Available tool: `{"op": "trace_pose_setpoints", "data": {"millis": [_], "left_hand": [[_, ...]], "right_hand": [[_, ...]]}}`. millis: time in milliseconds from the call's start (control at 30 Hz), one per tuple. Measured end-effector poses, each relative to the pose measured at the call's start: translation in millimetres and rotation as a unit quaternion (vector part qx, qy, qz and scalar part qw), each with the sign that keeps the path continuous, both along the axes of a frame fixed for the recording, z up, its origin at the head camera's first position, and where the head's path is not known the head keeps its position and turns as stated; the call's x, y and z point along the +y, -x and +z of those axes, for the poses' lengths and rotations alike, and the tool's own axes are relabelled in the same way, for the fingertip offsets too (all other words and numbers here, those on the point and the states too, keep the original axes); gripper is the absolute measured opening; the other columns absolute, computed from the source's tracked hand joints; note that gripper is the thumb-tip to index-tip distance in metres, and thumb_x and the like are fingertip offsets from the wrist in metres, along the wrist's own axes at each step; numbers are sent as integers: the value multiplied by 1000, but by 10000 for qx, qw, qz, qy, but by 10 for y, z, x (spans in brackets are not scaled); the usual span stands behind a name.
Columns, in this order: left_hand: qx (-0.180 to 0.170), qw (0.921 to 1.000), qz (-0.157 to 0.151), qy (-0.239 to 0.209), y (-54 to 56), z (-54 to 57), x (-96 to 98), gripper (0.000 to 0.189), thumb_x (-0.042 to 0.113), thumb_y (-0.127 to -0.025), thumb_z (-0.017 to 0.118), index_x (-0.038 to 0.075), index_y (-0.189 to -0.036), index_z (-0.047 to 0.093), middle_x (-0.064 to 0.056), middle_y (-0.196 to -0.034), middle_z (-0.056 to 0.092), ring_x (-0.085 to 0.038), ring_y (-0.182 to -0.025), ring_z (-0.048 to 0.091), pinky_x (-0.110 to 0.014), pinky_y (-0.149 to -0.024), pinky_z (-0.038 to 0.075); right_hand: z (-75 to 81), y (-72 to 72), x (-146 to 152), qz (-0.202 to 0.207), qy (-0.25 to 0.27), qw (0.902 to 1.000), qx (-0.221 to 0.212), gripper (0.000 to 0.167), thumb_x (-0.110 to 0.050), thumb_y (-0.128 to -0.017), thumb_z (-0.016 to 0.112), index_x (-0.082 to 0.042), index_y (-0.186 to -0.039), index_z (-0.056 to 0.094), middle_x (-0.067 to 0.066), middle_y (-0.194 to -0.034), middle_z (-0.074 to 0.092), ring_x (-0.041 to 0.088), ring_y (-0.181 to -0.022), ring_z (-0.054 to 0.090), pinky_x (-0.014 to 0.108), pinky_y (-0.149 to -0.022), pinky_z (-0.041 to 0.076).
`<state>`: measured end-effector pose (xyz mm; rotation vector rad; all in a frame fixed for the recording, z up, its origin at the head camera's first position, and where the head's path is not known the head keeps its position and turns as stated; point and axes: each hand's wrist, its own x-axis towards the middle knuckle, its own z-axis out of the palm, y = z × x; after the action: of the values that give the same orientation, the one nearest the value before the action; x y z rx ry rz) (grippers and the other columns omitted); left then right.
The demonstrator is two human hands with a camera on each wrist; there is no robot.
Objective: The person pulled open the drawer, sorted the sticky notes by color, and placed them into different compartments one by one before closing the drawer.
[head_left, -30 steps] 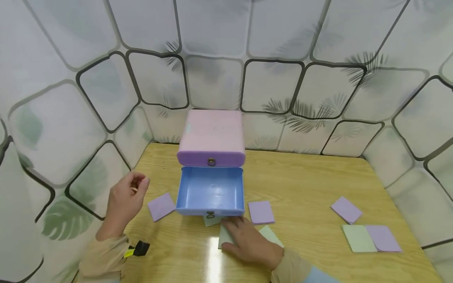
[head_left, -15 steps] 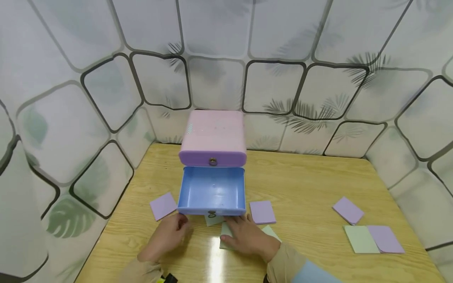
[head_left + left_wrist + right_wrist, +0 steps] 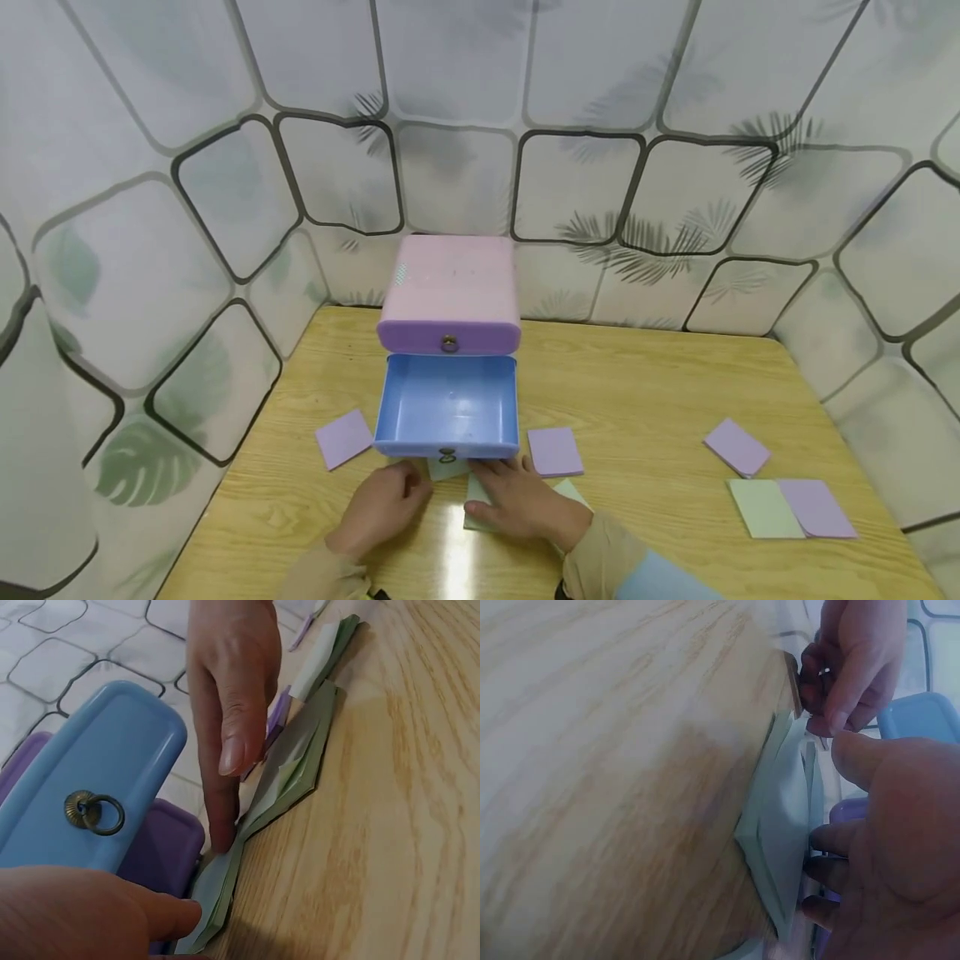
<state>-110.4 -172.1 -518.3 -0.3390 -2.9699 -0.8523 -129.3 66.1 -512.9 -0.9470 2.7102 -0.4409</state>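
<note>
While I watch through the head camera, I find the green pad (image 3: 477, 490) on the table (image 3: 637, 392), partly under the right hand (image 3: 525, 504), just in front of the blue drawer (image 3: 450, 408). That hand rests on it from above, fingers extended and a little spread; the left wrist view shows me one fingertip where it meets a second green pad (image 3: 444, 469), which runs out of sight behind the drawer front. The left hand (image 3: 382, 504) is just beside this second one, fingers curled; I cannot tell whether it pinches the edge. The blue drawer stands pulled out, and I see its shiny floor between the walls. Above it, the cabinet (image 3: 456, 275) has a closed purple drawer (image 3: 416, 337), its inside hidden from me. A third green pad (image 3: 573, 489) pokes out beyond the right wrist. Purple pads lie left (image 3: 343, 438) and right (image 3: 556, 452) of the blue drawer. Well off to the right, I have two more purple pads (image 3: 737, 447) and a green one (image 3: 765, 508).
</note>
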Motion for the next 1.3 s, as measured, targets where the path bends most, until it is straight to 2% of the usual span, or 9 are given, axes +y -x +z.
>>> {"op": "trace_pose_setpoints", "data": {"millis": [133,267,467,667,800,1033,1167,1300], "left_hand": [[52,9999,105,94,4,-5,37,22,25,-89,65,20,-70,55,9,-63,50,-8,-55,45,-28,-50,39],[37,9993,291,246,-9,-2,41,28,26,-89,66,19,-66,50,7,-59,46,-11,-53,43,-29,-48,36],[113,9985,377,382,-24,9,29,28,23,-85,70,17,-65,50,5,-59,47,-12,-53,45,-31,-47,37],[-35,9975,409,580,-43,17,17,27,22,-85,69,15,-66,50,4,-61,49,-13,-52,45,-33,-46,38],[-206,9969,420,629,-75,57,-31,27,22,-85,69,15,-67,50,4,-60,48,-13,-52,44,-33,-45,37],[-717,9953,345,553,-98,108,-162,28,23,-81,73,16,-65,51,5,-59,47,-12,-52,43,-30,-46,36],[-962,9936,301,514,-106,136,-234,30,24,-79,76,16,-65,51,5,-59,47,-12,-53,43,-30,-48,36],[-1104,9924,225,499,-117,158,-279,30,24,-78,79,15,-69,52,5,-62,47,-12,-57,43,-30,-51,36]], "right_hand": [[15,-17,-56,137,-277,9991,282,68,-56,-96,46,-17,-150,33,6,-156,27,33,-142,21,62,-106,23],[60,-32,-148,300,-499,9978,315,68,-58,-95,46,-17,-149,37,1,-156,27,31,-143,18,62,-108,20],[90,-38,-233,291,-683,9966,365,70,-60,-94,45,-15,-147,39,0,-155,29,29,-144,18,62,-109,17],[107,-73,-264,428,-805,9939,621,71,-62,-93,44,-14,-146,41,0,-154,31,27,-144,19,64,-109,14],[137,-118,-290,576,-832,9925,682,70,-60,-94,43,-14,-146,41,1,-154,30,24,-144,20,66,-108,13],[140,-231,-356,764,-791,9902,859,68,-59,-94,46,-14,-144,44,4,-152,35,21,-141,27,71,-103,20],[150,-281,-370,892,-879,9893,743,67,-60,-94,45,-15,-144,44,4,-151,35,20,-141,28,68,-100,28],[176,-329,-368,990,-845,9897,595,63,-59,-94,46,-17,-142,45,3,-149,37,21,-140,29,66,-100,32]]}}
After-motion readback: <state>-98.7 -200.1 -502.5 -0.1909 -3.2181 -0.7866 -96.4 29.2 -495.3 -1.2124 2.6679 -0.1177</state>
